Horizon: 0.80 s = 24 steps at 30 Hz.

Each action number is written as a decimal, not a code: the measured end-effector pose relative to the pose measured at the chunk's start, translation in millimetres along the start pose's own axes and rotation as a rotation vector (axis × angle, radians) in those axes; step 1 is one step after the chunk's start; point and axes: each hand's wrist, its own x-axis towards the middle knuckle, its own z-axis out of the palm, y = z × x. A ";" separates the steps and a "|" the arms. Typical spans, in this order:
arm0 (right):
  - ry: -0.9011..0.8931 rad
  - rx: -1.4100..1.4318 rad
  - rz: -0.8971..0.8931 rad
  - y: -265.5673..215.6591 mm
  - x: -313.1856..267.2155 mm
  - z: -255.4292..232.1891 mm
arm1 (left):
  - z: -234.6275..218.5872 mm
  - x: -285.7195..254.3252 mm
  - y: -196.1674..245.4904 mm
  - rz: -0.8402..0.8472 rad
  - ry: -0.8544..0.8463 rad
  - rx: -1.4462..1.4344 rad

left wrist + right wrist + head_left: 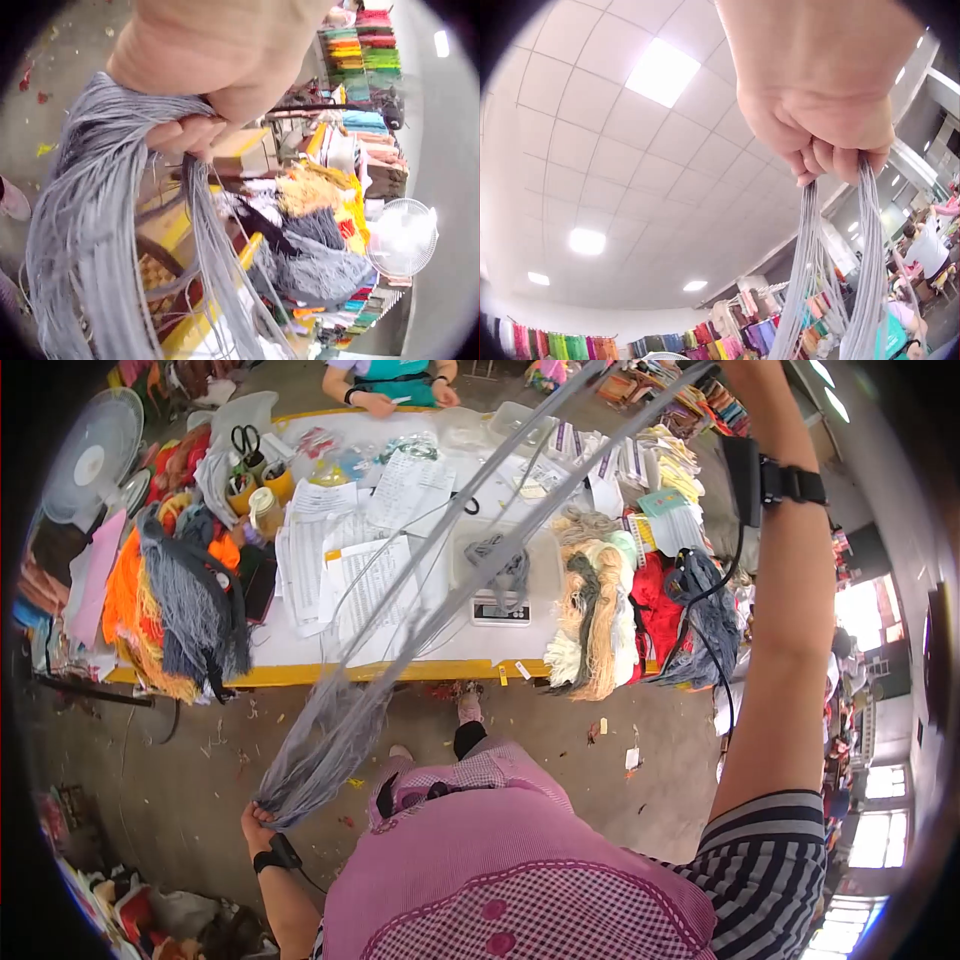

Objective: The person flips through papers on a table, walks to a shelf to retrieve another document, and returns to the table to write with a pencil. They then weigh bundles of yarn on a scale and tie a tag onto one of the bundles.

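A long skein of grey yarn (440, 605) is stretched diagonally across the head view, from low on the left to high on the right. At its lower end my left hand (262, 828) grips the loop, and in the left wrist view the strands drape over the curled fingers (184, 135). My right hand (825, 135) is raised and grips the upper end, with two bundles of strands hanging from its curled fingers. In the head view the raised hand is partly cut off at the top edge. Some loose strands hang away from the main bundles.
On the table (400, 672) lie papers (385, 575), a digital scale (500, 610) under a plastic tub with grey yarn, and coloured skeins (600, 610) at both sides. Scissors (245, 440) stand at the back left near a fan (95, 455). Another person (395, 385) is across the table.
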 end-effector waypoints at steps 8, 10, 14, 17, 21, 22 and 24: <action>-0.117 -0.045 0.037 -25.9 -13.2 25.2 | -53.4 -32.6 17.5 0.120 0.388 0.189; -0.117 -0.085 0.039 -20.3 -12.6 27.6 | -59.1 -26.1 16.7 0.143 0.368 0.262; -0.113 -0.136 0.056 -0.9 -0.3 10.7 | -72.1 -20.9 18.4 0.222 0.383 0.345; -0.136 -0.217 0.034 6.3 7.6 2.8 | -75.3 -26.2 19.0 0.240 0.418 0.374; -0.097 -0.391 -0.052 14.5 9.3 -0.3 | -88.1 -27.6 26.6 0.208 0.403 0.399; -0.095 -0.393 -0.050 16.3 14.7 -5.6 | -89.4 -29.7 28.2 0.244 0.424 0.380; -0.040 -0.219 0.049 15.8 27.9 -10.1 | -90.2 -32.7 31.3 0.277 0.444 0.358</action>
